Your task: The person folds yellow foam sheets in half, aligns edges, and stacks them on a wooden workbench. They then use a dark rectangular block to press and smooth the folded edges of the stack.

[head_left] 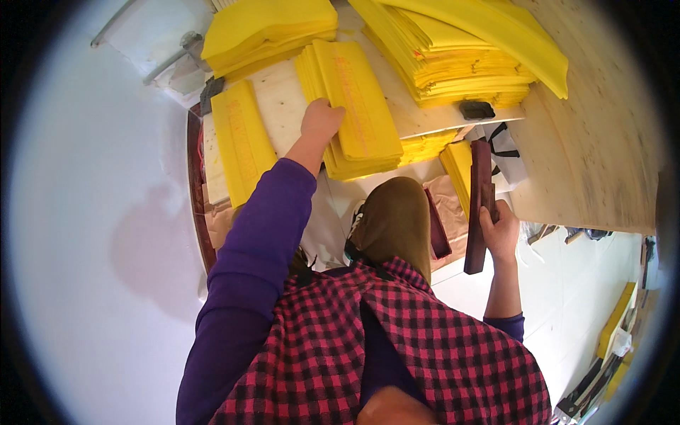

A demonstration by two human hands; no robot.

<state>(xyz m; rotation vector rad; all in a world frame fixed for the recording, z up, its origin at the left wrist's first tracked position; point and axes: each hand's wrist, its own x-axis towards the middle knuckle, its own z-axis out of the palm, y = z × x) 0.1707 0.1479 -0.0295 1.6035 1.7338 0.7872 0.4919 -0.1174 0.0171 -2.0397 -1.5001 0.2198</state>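
My left hand (323, 122) is closed at the left edge of a stack of yellow paper sheets (365, 106), its fingers curled and partly hidden. Red printing runs down the top sheet. In my right hand (501, 230) is a long dark-red wooden block (479, 184) with a grip on its side, held upright and apart from the paper. A narrower yellow pile (244, 142), also marked in red, lies left of my left hand on the pale wooden board (280, 95).
Thick yellow stacks (269, 32) stand behind, with a larger one (460, 64) at right. A small black tray (477, 110) sits at the board's edge. Beside my knee is an open dark-red box (438, 230) on brown paper. A plywood panel (595, 127) rises at right, a white wall (92, 212) at left.
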